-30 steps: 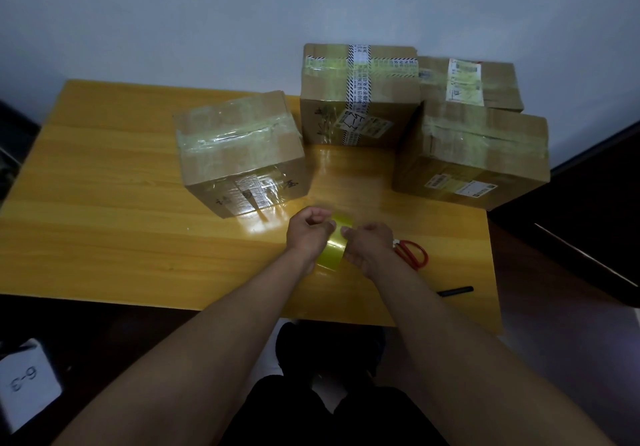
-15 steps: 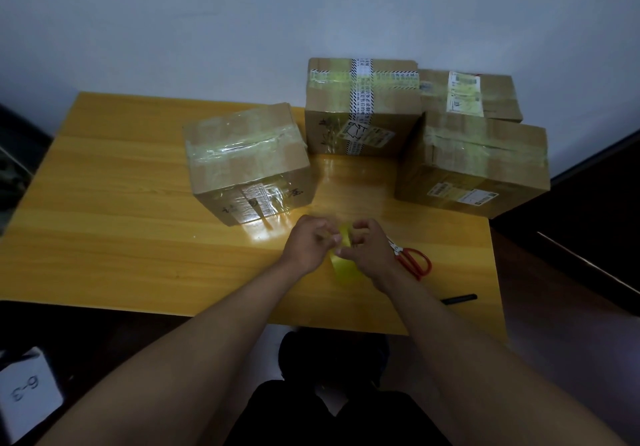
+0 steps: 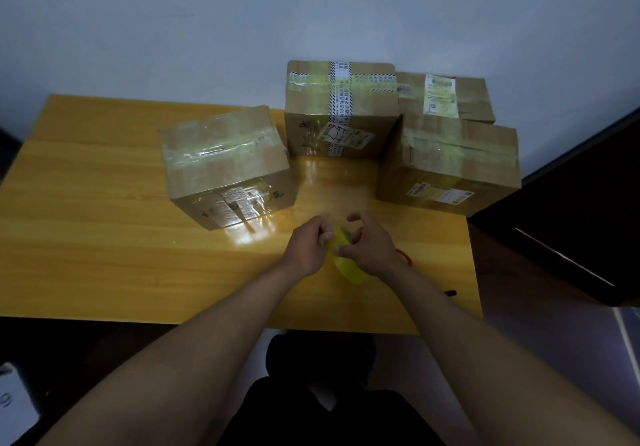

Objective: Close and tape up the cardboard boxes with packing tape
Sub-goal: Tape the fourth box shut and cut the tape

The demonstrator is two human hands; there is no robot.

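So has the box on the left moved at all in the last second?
No. The left box keeps the same gap to the middle box and the same spot relative to the table far left corner; only the camera shifted.

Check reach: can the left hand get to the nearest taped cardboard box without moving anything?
Probably yes. The nearest taped cardboard box sits just forward-left of the left hand with bare wooden table between. But its fingers are busy on the yellow tape roll, shared with the right hand.
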